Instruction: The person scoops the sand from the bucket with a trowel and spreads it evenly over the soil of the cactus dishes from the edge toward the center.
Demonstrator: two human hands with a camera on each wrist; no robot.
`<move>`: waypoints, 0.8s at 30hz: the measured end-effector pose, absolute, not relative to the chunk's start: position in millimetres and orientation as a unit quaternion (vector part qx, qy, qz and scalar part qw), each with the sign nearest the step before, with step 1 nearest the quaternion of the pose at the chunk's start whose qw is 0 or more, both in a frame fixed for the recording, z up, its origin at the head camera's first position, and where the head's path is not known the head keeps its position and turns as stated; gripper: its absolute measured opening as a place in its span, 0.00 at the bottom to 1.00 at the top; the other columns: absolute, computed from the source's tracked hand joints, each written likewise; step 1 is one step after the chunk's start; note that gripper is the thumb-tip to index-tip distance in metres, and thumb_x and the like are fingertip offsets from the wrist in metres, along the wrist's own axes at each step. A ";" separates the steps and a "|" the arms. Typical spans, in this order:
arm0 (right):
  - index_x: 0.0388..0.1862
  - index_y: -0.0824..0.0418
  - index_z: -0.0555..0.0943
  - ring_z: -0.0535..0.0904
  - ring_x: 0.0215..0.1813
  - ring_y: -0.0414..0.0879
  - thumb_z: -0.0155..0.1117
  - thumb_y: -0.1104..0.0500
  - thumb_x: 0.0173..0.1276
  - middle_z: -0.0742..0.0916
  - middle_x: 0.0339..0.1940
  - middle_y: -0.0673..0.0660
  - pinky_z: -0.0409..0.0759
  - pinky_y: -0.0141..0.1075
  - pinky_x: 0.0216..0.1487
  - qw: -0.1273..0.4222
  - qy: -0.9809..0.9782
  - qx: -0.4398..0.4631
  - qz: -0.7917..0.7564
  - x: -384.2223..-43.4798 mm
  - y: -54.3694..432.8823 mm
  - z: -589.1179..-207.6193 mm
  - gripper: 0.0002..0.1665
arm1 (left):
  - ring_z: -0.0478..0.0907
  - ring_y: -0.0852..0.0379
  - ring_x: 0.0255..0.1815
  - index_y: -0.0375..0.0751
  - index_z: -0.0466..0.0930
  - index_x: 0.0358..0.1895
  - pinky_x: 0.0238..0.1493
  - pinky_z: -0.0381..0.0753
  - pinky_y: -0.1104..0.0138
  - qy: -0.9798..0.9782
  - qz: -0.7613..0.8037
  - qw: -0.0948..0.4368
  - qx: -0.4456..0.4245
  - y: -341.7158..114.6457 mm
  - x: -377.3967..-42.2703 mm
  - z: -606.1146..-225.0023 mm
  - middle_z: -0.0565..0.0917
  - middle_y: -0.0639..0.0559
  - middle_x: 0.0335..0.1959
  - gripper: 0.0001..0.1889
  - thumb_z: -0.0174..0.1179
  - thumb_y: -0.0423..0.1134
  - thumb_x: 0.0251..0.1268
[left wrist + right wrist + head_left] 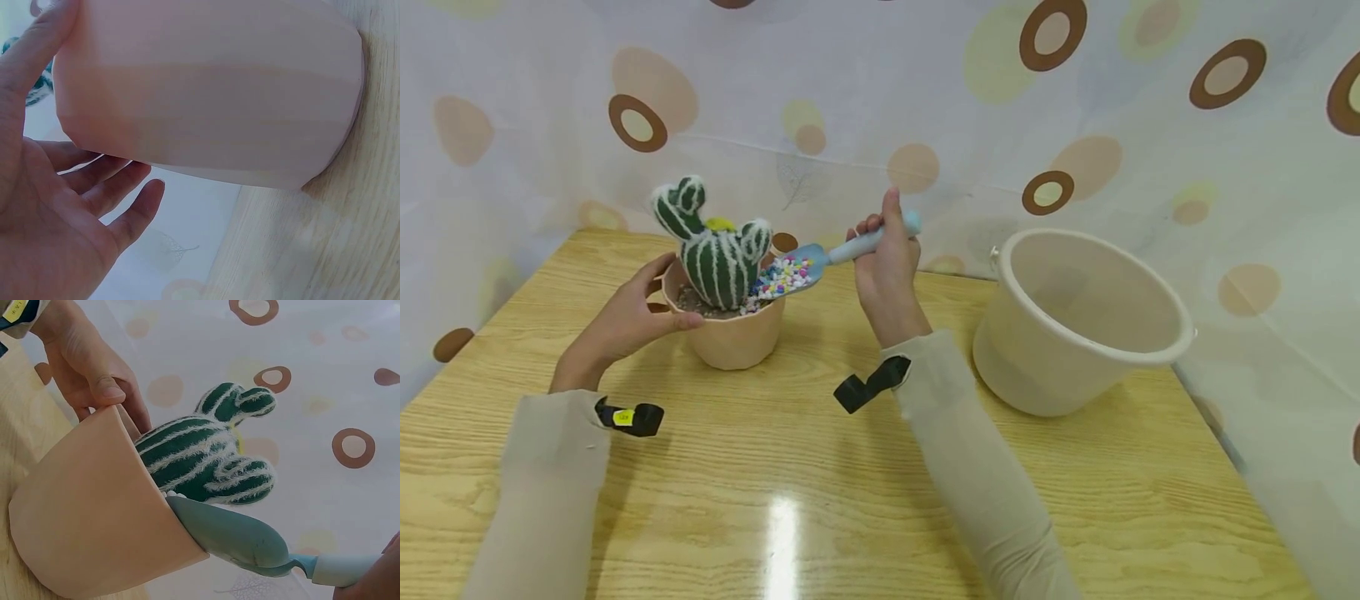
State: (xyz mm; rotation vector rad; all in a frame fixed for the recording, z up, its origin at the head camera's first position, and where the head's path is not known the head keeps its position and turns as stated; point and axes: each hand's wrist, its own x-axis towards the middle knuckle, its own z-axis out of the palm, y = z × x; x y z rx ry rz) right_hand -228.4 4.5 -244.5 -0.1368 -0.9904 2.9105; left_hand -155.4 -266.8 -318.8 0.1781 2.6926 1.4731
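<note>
A: What's the bkgd?
B: White-ish sheet (880, 67) behind the table (737, 483) & down both sides, w/ a few creases.
A: Print?
B: Brown ovals (1053, 33) w/ pale ctrs, peach blobs (658, 83), yellow-green blobs (996, 58), plus a faint grey leaf (796, 179) nr the mid.
A: Table?
B: Lt yellowish wood, grain running approx L–R. Far edge sits right by the sheet; sides slant in twd the back.
A: Lighting?
B: Bright glare (782, 542) on the table, bottom ctr-left of the head view. Both wrist views look dimmer & cooler, w/ paler wood in the left one.
</note>
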 end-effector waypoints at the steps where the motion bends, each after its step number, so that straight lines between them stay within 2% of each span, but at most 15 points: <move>1: 0.19 0.55 0.72 0.67 0.24 0.41 0.55 0.51 0.72 0.73 0.13 0.47 0.68 0.35 0.39 0.032 -0.323 -0.043 0.945 -228.3 4.1 -244.9 0.20 | 0.49 0.32 0.74 0.47 0.29 0.77 0.63 0.64 0.40 0.875 0.479 0.035 0.058 -266.7 -155.5 -318.8 0.39 0.42 0.78 0.53 0.63 0.46 0.63; 24: 0.18 0.55 0.70 0.68 0.23 0.40 0.56 0.53 0.72 0.73 0.13 0.47 0.70 0.33 0.35 0.051 -0.360 -0.025 0.931 -226.5 9.4 -233.5 0.20 | 0.49 0.30 0.73 0.47 0.29 0.77 0.62 0.64 0.39 0.877 0.475 0.037 0.059 -268.6 -157.2 -321.8 0.37 0.42 0.78 0.53 0.63 0.45 0.63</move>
